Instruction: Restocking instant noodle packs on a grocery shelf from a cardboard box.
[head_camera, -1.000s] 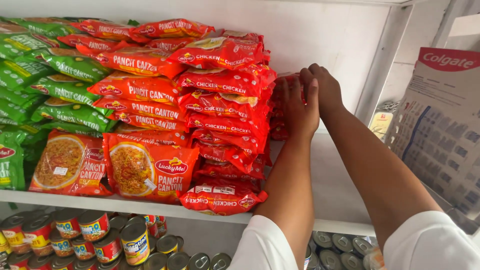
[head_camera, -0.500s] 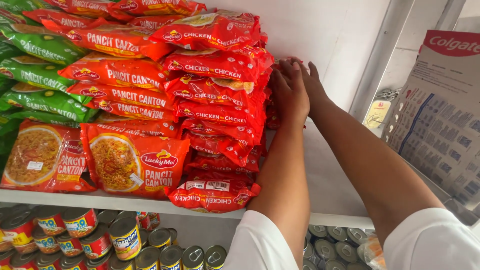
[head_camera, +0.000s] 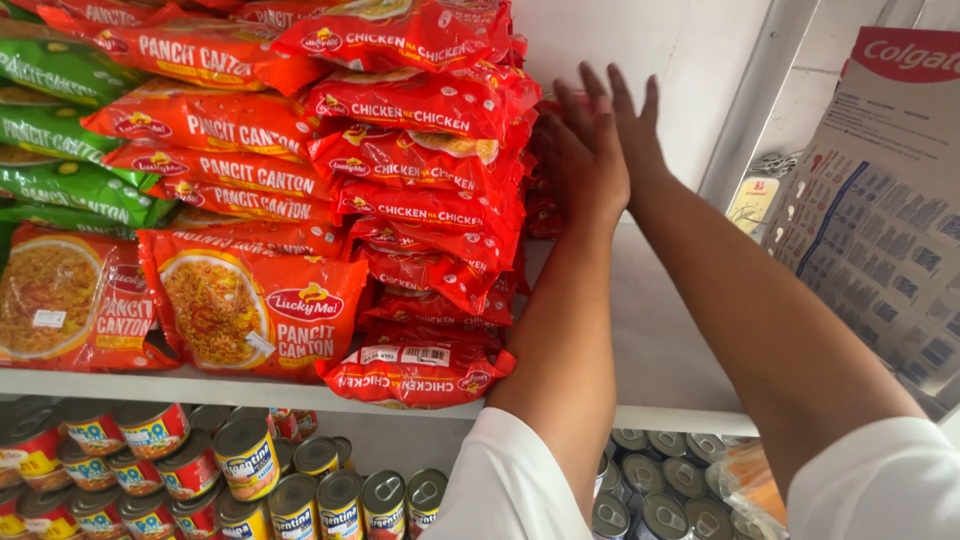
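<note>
Both hands were up at the white shelf (head_camera: 660, 330), flat against the right end of the stack of red chicken noodle packets (head_camera: 420, 200). The left hand (head_camera: 580, 165) lay nearer the packets, the right hand (head_camera: 635, 130) overlapping just behind it. All fingers were spread open, gripping nothing. The packets ran lengthwise left to right, directly left of the palms.

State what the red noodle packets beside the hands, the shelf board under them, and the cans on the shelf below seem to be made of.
Red noodle packets: thin glossy plastic film, judging by creases and sheen.
Shelf board: smooth white painted or laminated board; core unclear.
Cans: metal, with dull silvery lids and wrapped labels, perhaps paper.
</note>
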